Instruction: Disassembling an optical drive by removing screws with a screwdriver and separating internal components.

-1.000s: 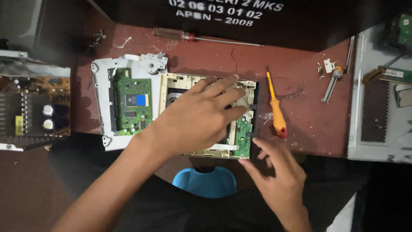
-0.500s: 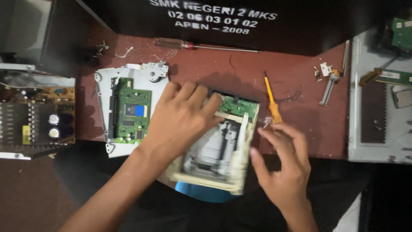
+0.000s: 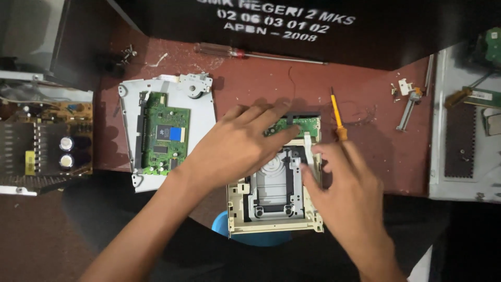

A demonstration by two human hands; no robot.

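Turned since the earlier frame, the drive chassis (image 3: 275,196) overhangs the bench (image 3: 250,89); I fear it tipping, my left hand (image 3: 235,143) flat on it, right hand (image 3: 347,190) pinching its edge

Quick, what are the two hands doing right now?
Left hand: open, fingers spread flat on the beige drive frame.
Right hand: fingers curled at the frame's right edge; a real grip cannot be told.
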